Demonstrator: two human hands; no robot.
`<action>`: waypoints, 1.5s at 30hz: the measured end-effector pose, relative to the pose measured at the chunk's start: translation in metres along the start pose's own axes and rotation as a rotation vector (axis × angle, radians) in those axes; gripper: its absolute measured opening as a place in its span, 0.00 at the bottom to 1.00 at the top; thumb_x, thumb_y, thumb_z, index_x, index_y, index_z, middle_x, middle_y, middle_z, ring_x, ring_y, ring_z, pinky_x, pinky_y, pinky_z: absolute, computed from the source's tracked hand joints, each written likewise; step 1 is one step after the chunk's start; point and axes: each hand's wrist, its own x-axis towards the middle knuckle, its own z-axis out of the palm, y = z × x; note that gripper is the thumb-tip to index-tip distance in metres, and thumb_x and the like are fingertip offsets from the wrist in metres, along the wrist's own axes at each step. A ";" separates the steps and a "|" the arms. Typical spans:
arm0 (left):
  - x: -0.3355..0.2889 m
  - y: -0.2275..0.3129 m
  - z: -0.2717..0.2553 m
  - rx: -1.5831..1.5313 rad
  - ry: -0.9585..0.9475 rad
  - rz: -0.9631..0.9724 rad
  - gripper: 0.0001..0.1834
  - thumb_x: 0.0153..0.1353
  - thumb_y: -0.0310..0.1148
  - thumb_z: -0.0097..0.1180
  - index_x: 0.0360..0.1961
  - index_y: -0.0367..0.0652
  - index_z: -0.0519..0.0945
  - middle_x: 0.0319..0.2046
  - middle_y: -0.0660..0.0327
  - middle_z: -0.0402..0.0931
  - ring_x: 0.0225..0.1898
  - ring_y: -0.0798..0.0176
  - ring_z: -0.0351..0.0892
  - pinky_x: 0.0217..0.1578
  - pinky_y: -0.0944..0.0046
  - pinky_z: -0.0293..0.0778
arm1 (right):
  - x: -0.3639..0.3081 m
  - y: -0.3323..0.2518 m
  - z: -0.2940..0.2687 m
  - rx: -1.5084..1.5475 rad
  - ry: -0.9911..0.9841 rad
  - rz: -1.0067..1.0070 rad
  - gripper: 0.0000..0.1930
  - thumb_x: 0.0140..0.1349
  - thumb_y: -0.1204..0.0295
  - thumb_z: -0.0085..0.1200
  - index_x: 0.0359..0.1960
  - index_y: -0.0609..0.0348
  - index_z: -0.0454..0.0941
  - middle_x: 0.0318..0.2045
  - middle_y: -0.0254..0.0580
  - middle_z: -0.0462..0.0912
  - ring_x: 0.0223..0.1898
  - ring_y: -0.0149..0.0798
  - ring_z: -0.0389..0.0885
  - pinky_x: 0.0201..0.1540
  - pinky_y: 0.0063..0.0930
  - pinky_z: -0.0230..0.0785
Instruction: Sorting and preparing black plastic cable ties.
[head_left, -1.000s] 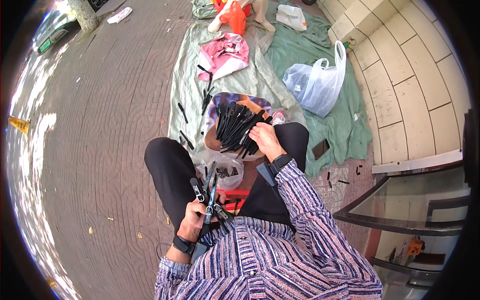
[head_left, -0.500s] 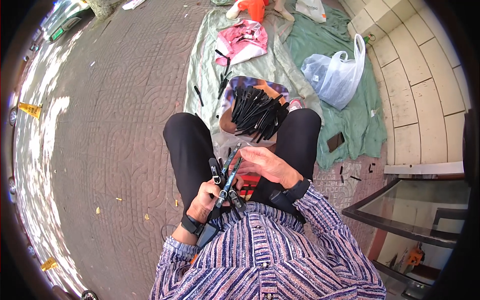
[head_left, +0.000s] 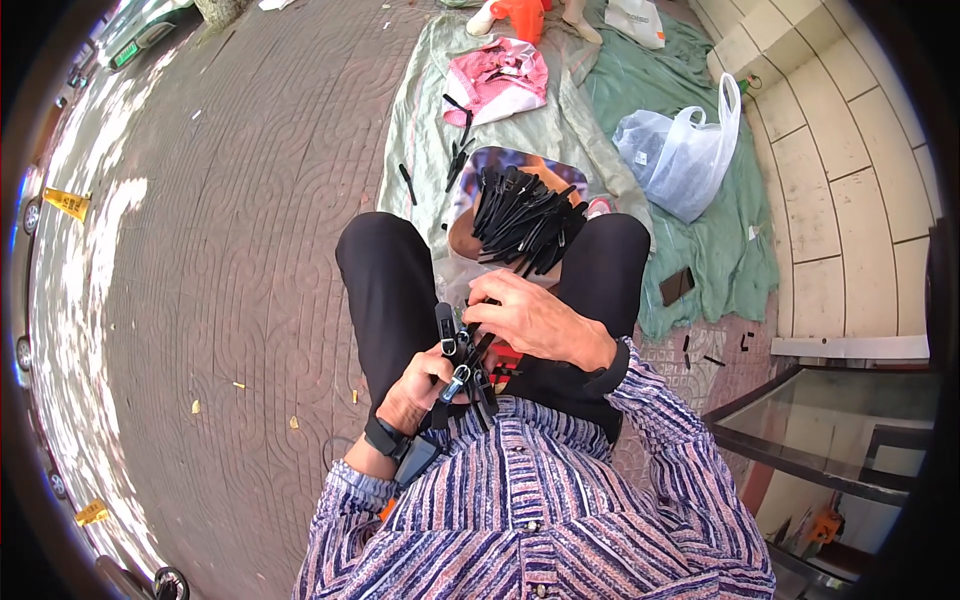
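My left hand [head_left: 425, 378] is closed around a bunch of dark straps [head_left: 480, 385] with silver buckles, held over my lap. One buckled strap end [head_left: 447, 328] stands up above the fist, and a shiny blue one [head_left: 455, 386] shows beside the thumb. My right hand [head_left: 535, 315] bends over the bunch from the right, its fingers curled and closed on a strap, whose length they mostly hide. Just beyond my hands, a heap of black straps [head_left: 525, 220] lies on a board with a printed picture [head_left: 465, 240] between my knees.
Loose black straps [head_left: 407, 184] and pink cloth [head_left: 490, 75] lie on pale green sheeting [head_left: 430, 90]. A white plastic bag [head_left: 680, 165] and dark phone [head_left: 677, 287] are to the right. A glass-topped black frame [head_left: 820, 415] stands near my right elbow, below a tiled wall [head_left: 810, 210].
My right hand has turned palm down and closed its fingers over the straps. The long blue-patterned straps that stuck up are now mostly hidden. The whole view has shifted slightly.
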 end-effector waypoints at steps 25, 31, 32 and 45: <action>0.004 -0.009 -0.032 -0.105 -0.167 -0.022 0.27 0.39 0.30 0.49 0.46 0.35 0.68 0.32 0.45 0.73 0.18 0.55 0.73 0.12 0.68 0.63 | -0.014 -0.028 -0.006 -0.152 0.017 -0.142 0.09 0.43 0.73 0.55 0.28 0.58 0.73 0.28 0.36 0.71 0.35 0.39 0.70 0.39 0.32 0.62; 0.005 -0.006 -0.031 -0.002 -0.223 -0.065 0.21 0.39 0.24 0.47 0.40 0.34 0.69 0.28 0.51 0.71 0.15 0.61 0.68 0.11 0.68 0.60 | -0.025 -0.034 -0.011 -0.135 -0.039 -0.044 0.07 0.45 0.72 0.54 0.26 0.58 0.72 0.27 0.38 0.70 0.33 0.40 0.71 0.35 0.31 0.66; 0.007 -0.003 -0.022 -0.019 -0.241 -0.076 0.16 0.42 0.27 0.51 0.35 0.34 0.69 0.26 0.54 0.69 0.14 0.62 0.67 0.11 0.70 0.59 | -0.032 -0.029 -0.016 -0.059 -0.075 0.018 0.07 0.45 0.73 0.54 0.27 0.59 0.72 0.27 0.39 0.70 0.33 0.41 0.71 0.35 0.32 0.66; 0.004 -0.001 -0.019 -0.086 -0.194 -0.002 0.13 0.45 0.31 0.55 0.29 0.37 0.68 0.29 0.55 0.64 0.14 0.63 0.67 0.11 0.71 0.59 | -0.007 0.148 0.005 0.990 0.976 1.026 0.12 0.50 0.74 0.60 0.29 0.63 0.68 0.17 0.33 0.70 0.13 0.25 0.68 0.12 0.19 0.66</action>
